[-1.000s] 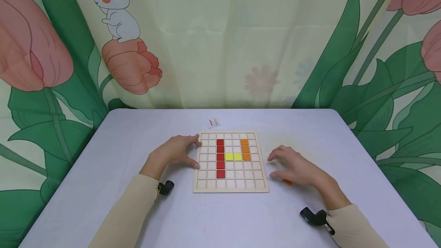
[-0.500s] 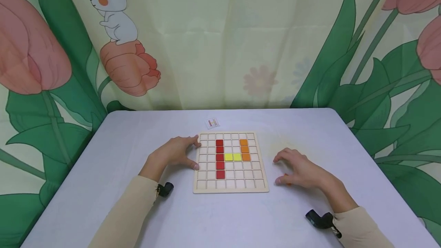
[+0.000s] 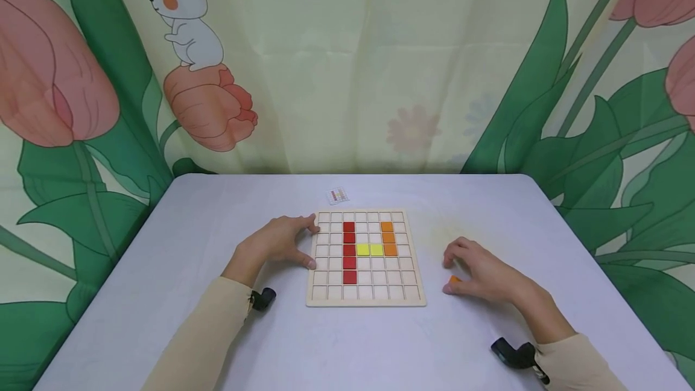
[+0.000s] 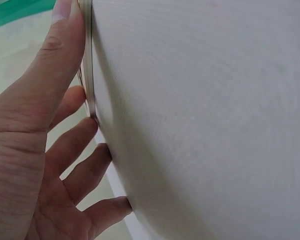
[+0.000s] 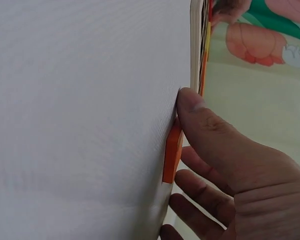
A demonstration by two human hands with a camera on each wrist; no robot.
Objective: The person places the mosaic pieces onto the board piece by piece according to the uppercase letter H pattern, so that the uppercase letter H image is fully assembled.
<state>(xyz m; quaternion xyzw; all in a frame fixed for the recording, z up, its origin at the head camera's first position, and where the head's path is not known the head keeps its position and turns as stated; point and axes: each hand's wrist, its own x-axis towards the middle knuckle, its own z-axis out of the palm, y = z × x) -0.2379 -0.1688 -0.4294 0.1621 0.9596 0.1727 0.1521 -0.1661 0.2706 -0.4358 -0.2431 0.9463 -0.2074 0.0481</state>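
Observation:
A wooden grid board [image 3: 366, 303] lies on the table, with a column of red tiles [image 3: 350, 261], a yellow pair [image 3: 369, 250] and a short orange column [image 3: 387, 238] in its cells. My left hand [image 3: 271, 245] steadies its left side, thumb and index fingertip at the rim and the fingers spread. To the right of the board, my right hand [image 3: 485, 273] is around a loose orange tile [image 3: 455, 280]. In the right wrist view the thumb [image 5: 210, 130] lies right by this orange tile [image 5: 172, 152], the other fingers apart behind it.
Behind the board lies a small card [image 3: 338, 195] printed with a coloured grid pattern. The white-covered table [image 3: 255, 349] reaches back to a curtain [image 3: 326, 77] with printed tulips and a rabbit. A black wrist camera [image 3: 513, 355] sits on the right wrist.
My right hand has drawn away from the board, to the right, until its thumb and fingers are on either side of the loose orange tile. The left hand and the board stay in place.

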